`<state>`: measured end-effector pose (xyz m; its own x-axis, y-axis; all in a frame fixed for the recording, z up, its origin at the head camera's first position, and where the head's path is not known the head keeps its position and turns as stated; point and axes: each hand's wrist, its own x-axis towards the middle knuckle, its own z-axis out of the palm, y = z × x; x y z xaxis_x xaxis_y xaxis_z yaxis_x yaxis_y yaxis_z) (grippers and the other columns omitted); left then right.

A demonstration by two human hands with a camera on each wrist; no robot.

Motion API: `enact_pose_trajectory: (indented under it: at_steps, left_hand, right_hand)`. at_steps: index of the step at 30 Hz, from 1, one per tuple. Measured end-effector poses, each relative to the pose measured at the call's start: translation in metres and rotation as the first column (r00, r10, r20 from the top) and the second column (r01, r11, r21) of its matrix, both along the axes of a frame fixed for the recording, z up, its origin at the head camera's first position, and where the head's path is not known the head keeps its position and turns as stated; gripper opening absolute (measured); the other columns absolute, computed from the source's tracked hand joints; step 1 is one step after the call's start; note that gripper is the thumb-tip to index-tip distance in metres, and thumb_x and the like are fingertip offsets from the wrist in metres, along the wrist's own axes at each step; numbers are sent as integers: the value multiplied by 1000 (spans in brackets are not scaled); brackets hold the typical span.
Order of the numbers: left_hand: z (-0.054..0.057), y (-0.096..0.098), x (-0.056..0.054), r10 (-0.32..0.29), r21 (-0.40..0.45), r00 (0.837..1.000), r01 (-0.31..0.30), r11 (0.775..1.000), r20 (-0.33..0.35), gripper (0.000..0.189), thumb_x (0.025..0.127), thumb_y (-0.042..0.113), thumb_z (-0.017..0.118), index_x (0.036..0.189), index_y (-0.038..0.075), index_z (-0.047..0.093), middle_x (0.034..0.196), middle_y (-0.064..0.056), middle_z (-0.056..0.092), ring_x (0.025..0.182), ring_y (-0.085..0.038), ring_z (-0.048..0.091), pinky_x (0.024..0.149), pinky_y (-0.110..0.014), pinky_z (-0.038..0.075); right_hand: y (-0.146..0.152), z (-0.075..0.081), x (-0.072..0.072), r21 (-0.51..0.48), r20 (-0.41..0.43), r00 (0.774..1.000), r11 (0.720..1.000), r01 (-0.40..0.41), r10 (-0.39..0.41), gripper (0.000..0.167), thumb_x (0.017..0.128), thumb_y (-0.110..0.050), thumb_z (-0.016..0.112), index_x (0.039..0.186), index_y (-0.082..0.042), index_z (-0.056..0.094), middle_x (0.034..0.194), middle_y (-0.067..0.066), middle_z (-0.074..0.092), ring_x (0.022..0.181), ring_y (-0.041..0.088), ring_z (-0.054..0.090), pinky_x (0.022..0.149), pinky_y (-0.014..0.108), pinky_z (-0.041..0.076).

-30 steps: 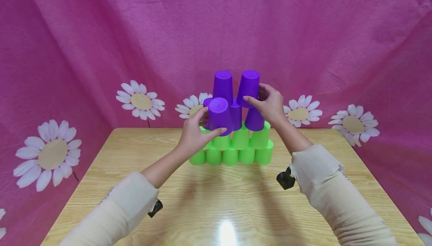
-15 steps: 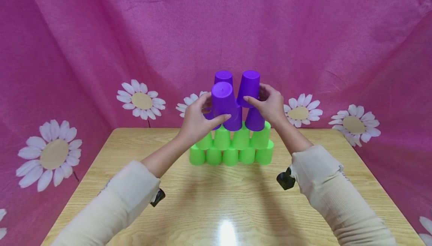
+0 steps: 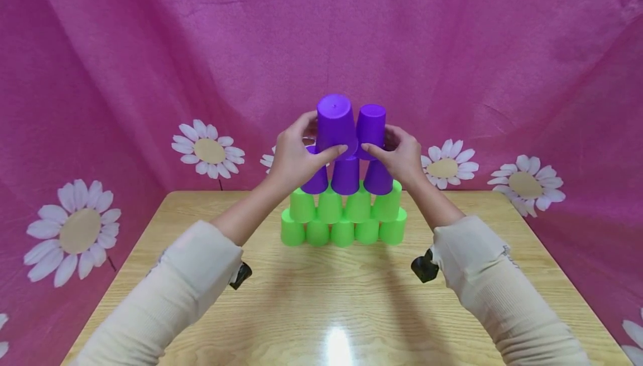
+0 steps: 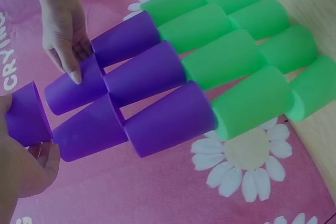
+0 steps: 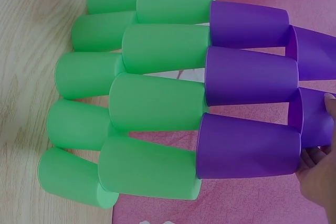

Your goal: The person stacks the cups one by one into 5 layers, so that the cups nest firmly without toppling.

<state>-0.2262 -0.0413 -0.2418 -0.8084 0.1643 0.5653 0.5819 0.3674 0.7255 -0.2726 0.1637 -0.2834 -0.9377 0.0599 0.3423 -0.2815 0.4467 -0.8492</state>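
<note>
Upside-down cups form a stepped wall: two rows of green cups [image 3: 342, 234] below, then three purple cups [image 3: 345, 177], then two more purple ones. My left hand [image 3: 295, 151] holds a loose purple cup [image 3: 335, 126], thumb on the near side and fingers behind. In the left wrist view this cup's rim faces the bases of the top pair, a small gap away. It hides the left cup of that pair [image 4: 92, 129] in the head view. My right hand [image 3: 400, 154] grips the pair's right cup [image 3: 372, 129], which stands on the purple row.
The wall stands on a wooden table [image 3: 331, 299] near its back edge. Behind and at both sides hangs a pink cloth [image 3: 321, 31] with white daisies. Each forearm has a small black device [image 3: 425, 266] near the cuff.
My left hand has raised its purple cup from in front of the third row to the height of the top pair, moving slightly right. My right hand stays on its cup.
</note>
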Motion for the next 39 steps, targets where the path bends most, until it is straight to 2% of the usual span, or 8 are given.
enact_pose_trajectory:
  at_steps: [7, 14, 23, 35, 39]
  left_hand:
    - [13, 8, -8, 0, -18, 1000, 0, 1000, -20, 59, 73, 15, 77, 124, -1, 53, 105, -17, 65, 96, -26, 62, 87, -38, 53]
    - [20, 13, -20, 39, 0, 998, -39, 999, -46, 59, 74, 16, 77, 125, 0, 52, 107, -17, 64, 98, -25, 61, 86, -36, 53]
    - [25, 25, -37, 99, 27, 995, -99, 995, -11, 59, 76, 18, 76, 127, 3, 51, 111, -14, 65, 102, -23, 62, 87, -27, 52]
    - [31, 41, -55, 141, 42, 990, -142, 989, 19, 60, 77, 17, 75, 130, 3, 49, 114, -15, 64, 103, -24, 62, 88, -27, 52]
    - [33, 47, -60, 157, 23, 987, -158, 987, 31, 60, 79, 17, 73, 131, 2, 48, 116, -15, 63, 104, -24, 61, 90, -28, 51]
  right_hand:
    - [1, 2, -7, 8, 2, 1000, 1000, -10, 10, 57, 80, -19, 72, 130, 0, 50, 122, 20, 60, 110, 31, 60, 95, 40, 50]
    - [3, 3, -14, 11, -2, 1000, 1000, -22, 22, 57, 80, -19, 72, 129, 1, 50, 121, 21, 60, 110, 32, 60, 95, 39, 50]
    - [4, 3, -22, 25, -3, 1000, 999, -23, 23, 57, 80, -20, 73, 128, 1, 51, 119, 21, 61, 108, 32, 61, 94, 39, 51]
    - [10, 3, -32, 43, 29, 999, 998, -41, 40, 58, 81, -21, 72, 130, 1, 49, 121, 21, 60, 110, 31, 59, 95, 39, 50]
    - [12, 4, -36, 44, 25, 999, 998, -49, 48, 57, 81, -21, 72, 129, 1, 50, 121, 22, 60, 110, 32, 59, 95, 40, 50]
